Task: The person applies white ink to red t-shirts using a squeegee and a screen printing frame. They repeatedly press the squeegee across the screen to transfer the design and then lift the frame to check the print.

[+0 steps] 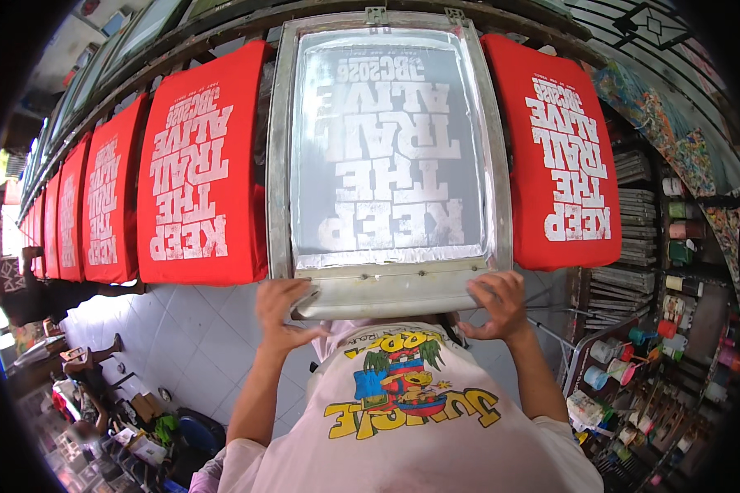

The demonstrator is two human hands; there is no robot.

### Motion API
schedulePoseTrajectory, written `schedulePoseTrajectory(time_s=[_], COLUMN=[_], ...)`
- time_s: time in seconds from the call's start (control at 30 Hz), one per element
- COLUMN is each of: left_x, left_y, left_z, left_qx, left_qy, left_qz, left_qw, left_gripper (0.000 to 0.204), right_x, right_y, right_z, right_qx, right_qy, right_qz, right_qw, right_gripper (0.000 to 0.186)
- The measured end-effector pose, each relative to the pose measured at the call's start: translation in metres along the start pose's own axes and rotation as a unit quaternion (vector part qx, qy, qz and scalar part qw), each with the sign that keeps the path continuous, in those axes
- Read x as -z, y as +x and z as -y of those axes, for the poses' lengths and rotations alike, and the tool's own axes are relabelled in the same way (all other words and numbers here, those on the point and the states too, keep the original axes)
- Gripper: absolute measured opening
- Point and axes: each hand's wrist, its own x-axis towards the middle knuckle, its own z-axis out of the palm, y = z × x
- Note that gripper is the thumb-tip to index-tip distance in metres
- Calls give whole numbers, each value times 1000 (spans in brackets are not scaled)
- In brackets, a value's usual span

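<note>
A metal-framed printing screen point(485, 164) lies in the centre, with pale block lettering showing on its grey mesh point(386, 205). At the lower-left corner of its cream front strip point(386, 292), my left hand point(292, 312) is open, slightly blurred, fingers curved and apart. My right hand point(497, 304) is at the lower-right corner, also open, with fingertips at the frame's edge and thumb apart below. Red fabric pieces point(242, 197) with white block lettering are stretched on boards in a row to the left, with another red piece point(526, 238) just right of the screen.
Grey tiled floor point(193, 337) shows below. A person in dark clothing point(12, 287) is at far left, others lower left. Stacked frames point(625, 263) and racks with colourful tubs point(596, 378) line the right, near a rail point(181, 37) behind the boards.
</note>
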Motion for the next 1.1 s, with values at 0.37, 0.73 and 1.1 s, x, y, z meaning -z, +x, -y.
schedulePoseTrajectory(time_s=[0.37, 0.73, 1.1], left_x=[-10, 2, -12], left_y=[-29, 9, 73], left_z=[46, 34, 58], left_qx=[564, 539, 514], left_qy=[-152, -146, -239], left_qz=[-24, -68, -78], left_qw=[811, 826, 820], left_gripper=[72, 70, 66], right_x=[-23, -4, -6], right_y=[-8, 26, 70], right_z=[-49, -44, -71], right_qx=[-526, -534, -582], right_qy=[94, 34, 237], right_qz=[36, 70, -80], right_qw=[845, 842, 774], right_gripper=[53, 63, 95])
